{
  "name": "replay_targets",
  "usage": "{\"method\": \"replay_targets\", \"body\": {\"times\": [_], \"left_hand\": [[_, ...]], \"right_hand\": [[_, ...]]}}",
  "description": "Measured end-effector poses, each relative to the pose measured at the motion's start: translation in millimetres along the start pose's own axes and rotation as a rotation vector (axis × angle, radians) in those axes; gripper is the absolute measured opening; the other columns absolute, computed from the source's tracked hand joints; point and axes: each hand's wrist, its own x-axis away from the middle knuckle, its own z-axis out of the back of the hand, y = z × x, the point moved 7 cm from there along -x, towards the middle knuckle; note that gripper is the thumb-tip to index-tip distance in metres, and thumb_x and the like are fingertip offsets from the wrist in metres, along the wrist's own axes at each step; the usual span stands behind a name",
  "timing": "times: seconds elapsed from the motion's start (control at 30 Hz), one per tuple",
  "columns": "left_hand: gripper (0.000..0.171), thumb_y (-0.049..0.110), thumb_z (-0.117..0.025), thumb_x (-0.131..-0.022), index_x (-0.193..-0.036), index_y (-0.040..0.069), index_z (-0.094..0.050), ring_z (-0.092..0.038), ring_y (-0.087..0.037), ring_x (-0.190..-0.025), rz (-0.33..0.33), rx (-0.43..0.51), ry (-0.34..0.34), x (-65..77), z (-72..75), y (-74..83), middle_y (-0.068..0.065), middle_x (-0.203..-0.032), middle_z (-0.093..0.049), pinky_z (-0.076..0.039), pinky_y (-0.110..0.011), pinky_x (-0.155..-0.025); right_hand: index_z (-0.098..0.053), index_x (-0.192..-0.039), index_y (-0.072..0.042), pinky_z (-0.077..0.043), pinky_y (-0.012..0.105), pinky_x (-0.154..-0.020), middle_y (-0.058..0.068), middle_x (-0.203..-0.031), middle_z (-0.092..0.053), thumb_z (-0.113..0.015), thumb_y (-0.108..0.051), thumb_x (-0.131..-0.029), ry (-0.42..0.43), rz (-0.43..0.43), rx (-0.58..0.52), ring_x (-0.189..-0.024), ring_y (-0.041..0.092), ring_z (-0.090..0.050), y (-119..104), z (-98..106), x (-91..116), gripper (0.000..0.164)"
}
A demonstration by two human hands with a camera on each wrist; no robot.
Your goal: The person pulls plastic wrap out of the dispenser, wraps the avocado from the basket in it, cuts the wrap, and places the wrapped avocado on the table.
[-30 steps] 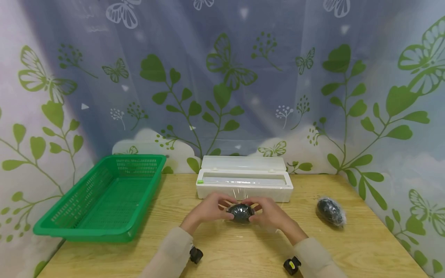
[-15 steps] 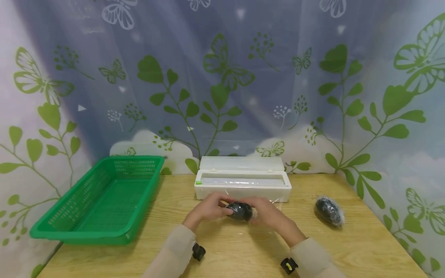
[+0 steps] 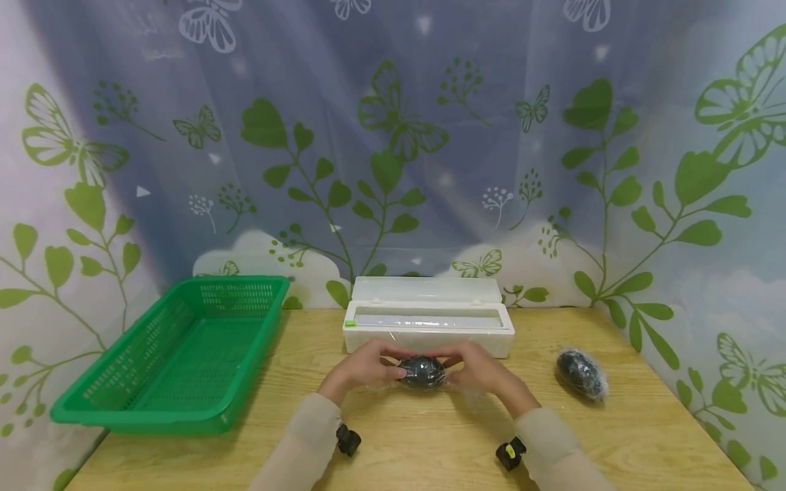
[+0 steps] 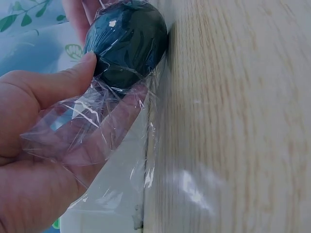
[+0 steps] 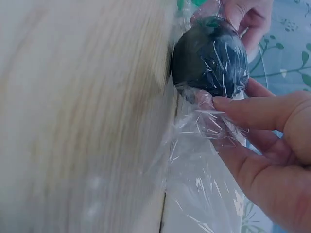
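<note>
A glossy, dark oval object [image 3: 422,373], like a small fruit or vegetable, lies between both hands, wrapped in clear plastic film [image 5: 206,145]. My left hand [image 3: 365,368] holds its left end, with the thumb [image 4: 73,80] on its side and the fingers behind, partly under film. At the other end my right hand [image 3: 482,373] pinches gathered film between thumb and fingers, right against the object. Loose film trails from both ends in the wrist views. Directly behind stands a white cling-film dispenser [image 3: 428,341] with its lid raised and a roll inside.
Another dark oval object [image 3: 581,374], wrapped in film, lies on the wooden table [image 3: 430,450] at the right. A green perforated plastic basket [image 3: 224,409] stands at the left. A patterned curtain [image 3: 479,150] hangs close behind the table.
The dark object has been turned between the hands, its brownish right end showing half a second ago. The right hand has shifted its fingers at that end; the left stays at the other.
</note>
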Motion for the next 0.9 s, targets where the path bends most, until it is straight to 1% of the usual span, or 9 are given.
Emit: {"method": "replay_targets", "body": {"times": [0.1,0.23,0.3,0.37,0.43,0.5,0.6,0.7,0.9], "left_hand": [[0.036,0.002,-0.071,-0.095,-0.131,-0.003,-0.068,-0.066,-0.035,-0.123,0.011,-0.004,0.005,0.4,0.1,0.1,-0.021,-0.131,-0.07,-0.058,-0.035,-0.099],[0.036,0.003,-0.07,-0.095,-0.131,-0.003,-0.068,-0.066,-0.034,-0.123,0.022,-0.001,0.004,0.3,2.1,1.4,-0.021,-0.131,-0.07,-0.057,-0.036,-0.101],[0.035,0.002,-0.069,-0.096,-0.131,-0.003,-0.068,-0.065,-0.035,-0.124,0.028,0.002,0.002,-0.1,3.5,1.9,-0.021,-0.133,-0.069,-0.057,-0.038,-0.102],[0.035,0.0,-0.067,-0.097,-0.132,-0.004,-0.067,-0.065,-0.035,-0.124,0.035,0.019,-0.005,-1.0,4.3,1.3,-0.022,-0.134,-0.068,-0.059,-0.038,-0.1],[0.036,-0.001,-0.065,-0.097,-0.133,-0.004,-0.066,-0.066,-0.032,-0.122,0.049,0.038,-0.009,-1.5,4.4,0.2,-0.023,-0.135,-0.067,-0.06,-0.033,-0.094],[0.036,-0.003,-0.064,-0.097,-0.133,-0.003,-0.066,-0.067,-0.03,-0.118,0.068,0.062,-0.009,-1.4,4.3,-1.3,-0.024,-0.135,-0.067,-0.061,-0.028,-0.086],[0.035,-0.003,-0.065,-0.097,-0.132,-0.003,-0.067,-0.068,-0.027,-0.114,0.077,0.07,0.005,-1.3,4.5,-2.7,-0.024,-0.134,-0.067,-0.059,-0.023,-0.08],[0.035,-0.003,-0.066,-0.096,-0.131,-0.003,-0.068,-0.07,-0.028,-0.112,0.076,0.068,0.017,-0.9,4.3,-3.6,-0.024,-0.132,-0.068,-0.058,-0.023,-0.08],[0.032,0.006,-0.072,-0.095,-0.126,-0.004,-0.071,-0.071,-0.027,-0.109,0.059,0.067,0.035,-0.3,2.2,-3.0,-0.022,-0.124,-0.073,-0.062,-0.031,-0.087]], "right_hand": [[-0.067,-0.135,-0.002,-0.061,0.049,-0.093,0.025,-0.138,-0.064,-0.064,0.018,-0.082,-0.014,-0.001,-0.016,-0.114,0.044,-0.07,4,2,0,0.057],[-0.062,-0.138,0.003,-0.059,0.051,-0.098,0.028,-0.14,-0.062,-0.059,0.017,-0.082,-0.057,0.033,-0.049,-0.117,0.046,-0.068,7,4,0,0.058],[-0.059,-0.14,0.005,-0.056,0.055,-0.102,0.029,-0.142,-0.06,-0.06,0.013,-0.086,-0.079,0.04,-0.067,-0.119,0.048,-0.066,6,5,0,0.055],[-0.059,-0.14,0.005,-0.056,0.056,-0.103,0.029,-0.143,-0.06,-0.062,0.006,-0.091,-0.083,0.028,-0.074,-0.119,0.048,-0.066,6,6,0,0.05],[-0.06,-0.139,0.004,-0.056,0.054,-0.102,0.028,-0.141,-0.061,-0.066,-0.003,-0.096,-0.066,0.003,-0.081,-0.118,0.046,-0.067,6,5,-1,0.045],[-0.063,-0.136,0.002,-0.059,0.049,-0.099,0.027,-0.138,-0.064,-0.071,-0.011,-0.096,-0.026,-0.036,-0.09,-0.115,0.043,-0.07,7,5,-2,0.043],[-0.067,-0.129,0.002,-0.062,0.041,-0.093,0.028,-0.132,-0.067,-0.075,-0.012,-0.094,0.04,-0.077,-0.109,-0.111,0.04,-0.072,8,3,-4,0.039],[-0.068,-0.124,0.006,-0.064,0.035,-0.088,0.03,-0.129,-0.067,-0.075,-0.007,-0.092,0.078,-0.084,-0.134,-0.108,0.041,-0.073,9,1,-6,0.035],[-0.065,-0.125,0.012,-0.063,0.027,-0.078,0.035,-0.13,-0.064,-0.071,0.0,-0.094,0.068,-0.069,-0.192,-0.109,0.045,-0.071,14,-2,-5,0.033]]}}
